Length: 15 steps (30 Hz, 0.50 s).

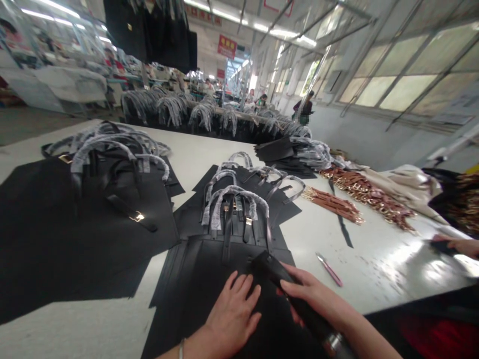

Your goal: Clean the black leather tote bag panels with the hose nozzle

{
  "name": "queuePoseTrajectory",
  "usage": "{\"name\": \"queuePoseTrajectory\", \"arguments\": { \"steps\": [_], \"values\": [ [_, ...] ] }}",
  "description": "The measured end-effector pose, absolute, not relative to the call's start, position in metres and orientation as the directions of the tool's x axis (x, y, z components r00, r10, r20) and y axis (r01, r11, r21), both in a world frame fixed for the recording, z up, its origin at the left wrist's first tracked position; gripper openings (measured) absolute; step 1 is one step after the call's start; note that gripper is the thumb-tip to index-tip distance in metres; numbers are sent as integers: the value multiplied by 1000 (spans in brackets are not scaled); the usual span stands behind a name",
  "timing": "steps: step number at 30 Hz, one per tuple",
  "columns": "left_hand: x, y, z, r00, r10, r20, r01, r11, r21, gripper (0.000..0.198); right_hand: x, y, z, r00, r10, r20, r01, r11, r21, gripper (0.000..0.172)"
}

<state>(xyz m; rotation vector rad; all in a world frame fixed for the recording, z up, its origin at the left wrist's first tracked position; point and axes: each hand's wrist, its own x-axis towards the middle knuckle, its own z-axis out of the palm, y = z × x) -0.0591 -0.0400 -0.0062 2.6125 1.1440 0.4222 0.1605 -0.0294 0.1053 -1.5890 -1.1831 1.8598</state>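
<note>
My left hand (234, 314) lies palm down on a black bag panel (194, 289), fingers stretched out and touching only the panel. In my right hand (312, 294) is a long black strap-like piece (267, 267); its exact kind is unclear. Its broad flat end rests over or just above the panel, and a shiny metal fitting shows near its lower end. Beyond my hands, wrapped bag handles (239, 192) arch up from the stacked panels, with black straps and gold buckles (248, 221) among them.
More black bag panels (86, 224) cover the table's left side. A pink-handled cutter (329, 269) lies right of my hands, below brown straps with gold clasps (333, 204). Another person's hand (464, 246) is at the right edge. Racked bags (202, 114) stand behind the table.
</note>
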Motion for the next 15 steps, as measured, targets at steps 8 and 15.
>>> {"name": "queuePoseTrajectory", "arguments": {
  "steps": [8, 15],
  "values": [
    [-50, -45, -4, 671, 721, 172, 634, -679, 371, 49, 124, -1, 81, -317, 789, -526, 164, -500, -850, 69],
    [-47, -44, -16, 660, 715, 230, 585, -681, 441, 40, 99, 7, 94, -425, 731, -534, 281, -454, -845, 63]
  ]
}}
